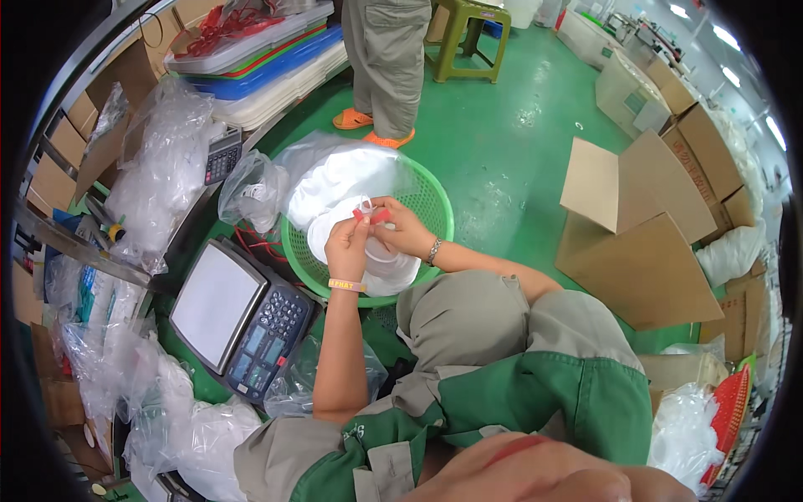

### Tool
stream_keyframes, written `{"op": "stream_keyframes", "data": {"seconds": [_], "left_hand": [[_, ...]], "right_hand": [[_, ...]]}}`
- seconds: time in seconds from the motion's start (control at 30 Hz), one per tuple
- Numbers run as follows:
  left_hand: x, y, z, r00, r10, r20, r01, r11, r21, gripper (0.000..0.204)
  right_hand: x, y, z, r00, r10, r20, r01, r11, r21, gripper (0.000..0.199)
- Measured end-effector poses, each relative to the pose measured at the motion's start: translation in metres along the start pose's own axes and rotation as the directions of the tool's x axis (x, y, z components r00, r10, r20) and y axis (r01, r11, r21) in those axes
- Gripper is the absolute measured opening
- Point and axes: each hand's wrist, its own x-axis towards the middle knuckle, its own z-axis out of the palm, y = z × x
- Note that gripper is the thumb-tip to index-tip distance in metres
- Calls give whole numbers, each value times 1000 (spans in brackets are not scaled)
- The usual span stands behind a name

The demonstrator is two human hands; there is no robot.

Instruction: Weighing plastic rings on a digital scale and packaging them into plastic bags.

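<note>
An open cardboard carton (640, 268) stands on the floor to the right of both hands, well apart from them, its flaps spread; its inside is hidden. Directly beneath the hands sits a round green perforated plastic basket (448, 209), filled with smooth white pieces (322, 236), some round-edged; their exact kind cannot be told. Beyond the hands, a clear plastic bag (389, 171) spreads over the far part of the basket, with white material under or within it. Well beyond the left hand and to its left, a stack of plastic trays (261, 77) in grey, green, red and blue bears tangled red strips (238, 25) on top. Left of the left hand, near the basket, is a digital counting scale (213, 305). Just outside the basket, beyond the left hand, a smaller clear bag (258, 192) holds white pieces, with a desk calculator (222, 156) farther left. The left hand (345, 244) and right hand (406, 232) nearly meet over the basket, each with its fingertips pinched on a small red piece (381, 217); whether both grip the same one cannot be told.
</note>
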Motion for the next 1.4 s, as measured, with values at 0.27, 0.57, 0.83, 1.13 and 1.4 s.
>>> {"op": "stream_keyframes", "data": {"seconds": [0.27,0.57,0.83,1.13,1.4], "left_hand": [[2,4,0,979,-186,80,202,923,-326,19],[6,14,-20,924,266,-275,-139,904,405,33],[-4,7,6,978,37,204,-61,992,113,32],[-6,5,5,989,64,135,-117,893,434,15],[-2,14,-15,995,8,95,-56,851,522,20]], "right_hand": [[6,3,-5,971,-226,-81,195,940,-279,10],[1,8,-12,980,-75,-184,39,980,-196,10],[1,1,-12,979,-109,-172,83,985,-154,7],[-1,-12,-14,1000,-30,-10,29,999,-29,7],[-4,-15,-3,952,9,306,98,938,-332,71]]}}
